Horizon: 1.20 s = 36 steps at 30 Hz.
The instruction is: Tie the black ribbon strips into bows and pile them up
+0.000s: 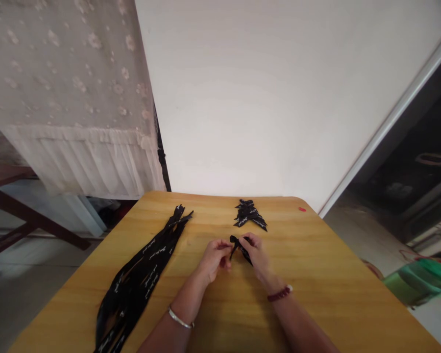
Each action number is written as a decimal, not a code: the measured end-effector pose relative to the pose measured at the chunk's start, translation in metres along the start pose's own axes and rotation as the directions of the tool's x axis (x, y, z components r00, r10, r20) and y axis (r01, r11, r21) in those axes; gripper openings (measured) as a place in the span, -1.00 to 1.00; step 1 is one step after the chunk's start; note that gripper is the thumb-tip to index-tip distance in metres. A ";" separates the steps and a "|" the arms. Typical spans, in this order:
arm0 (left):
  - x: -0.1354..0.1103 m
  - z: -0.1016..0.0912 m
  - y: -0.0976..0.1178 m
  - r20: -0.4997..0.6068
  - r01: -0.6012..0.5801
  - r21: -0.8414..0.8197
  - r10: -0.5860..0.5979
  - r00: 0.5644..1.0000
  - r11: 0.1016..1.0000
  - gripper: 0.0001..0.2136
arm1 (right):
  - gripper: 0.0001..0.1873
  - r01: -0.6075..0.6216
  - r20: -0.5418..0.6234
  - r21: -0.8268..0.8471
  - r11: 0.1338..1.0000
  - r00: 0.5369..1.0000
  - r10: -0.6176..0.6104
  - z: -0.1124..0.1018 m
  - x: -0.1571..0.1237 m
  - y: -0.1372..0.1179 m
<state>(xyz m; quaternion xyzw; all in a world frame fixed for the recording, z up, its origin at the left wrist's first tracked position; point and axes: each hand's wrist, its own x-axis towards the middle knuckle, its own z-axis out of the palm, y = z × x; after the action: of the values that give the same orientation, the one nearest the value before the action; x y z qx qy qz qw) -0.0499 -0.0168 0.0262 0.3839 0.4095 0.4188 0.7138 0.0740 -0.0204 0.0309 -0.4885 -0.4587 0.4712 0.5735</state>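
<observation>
Left hand (217, 256) with thumb and fingertips drawn nearly together, pinching the left tail of a small black ribbon bow (235, 240); right hand (256, 254) curled, thumb and forefinger closed on the bow's right side, a tail showing below them; the knot is partly covered by fingers, so its tightness I cannot tell; whether the bow touches the desk (316, 294) under it, also unclear.

Step in hand, as I judge it: drawing up and evening a tied bow; the next move seems to call for a light pinch on both sides, a steady outward pull, and a look at whether loops and tails match.

Just beyond the bow, a small heap of black ribbon pieces (248, 212), pale lettering on them, ends splayed; well to the left of the bow, a long bundle of loose black ribbons (139, 274), similar lettering, slanting down past the near side; beyond the bow and well to its right, a small red scrap (302, 209), lying apart.
</observation>
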 end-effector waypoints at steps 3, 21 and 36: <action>0.000 0.001 0.000 0.034 0.005 -0.103 -0.001 0.999 0.995 -0.77 | -0.76 0.035 -0.006 -0.017 0.999 0.999 -0.035 0.001 0.000 -0.001; 0.000 0.001 0.001 0.008 -0.044 -0.042 0.045 0.999 0.998 -0.84 | -0.84 -0.309 0.203 0.323 0.895 0.946 0.253 -0.002 -0.003 -0.004; 0.001 0.006 -0.003 -0.058 -0.062 0.078 0.067 0.996 0.995 -0.86 | -0.86 -0.239 0.093 0.218 0.946 0.970 0.224 0.002 -0.003 0.001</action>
<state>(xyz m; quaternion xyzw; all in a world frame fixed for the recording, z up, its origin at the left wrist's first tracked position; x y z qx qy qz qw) -0.0433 -0.0181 0.0251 0.4111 0.4340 0.4372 0.6719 0.0716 -0.0231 0.0302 -0.4542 -0.3602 0.6007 0.5506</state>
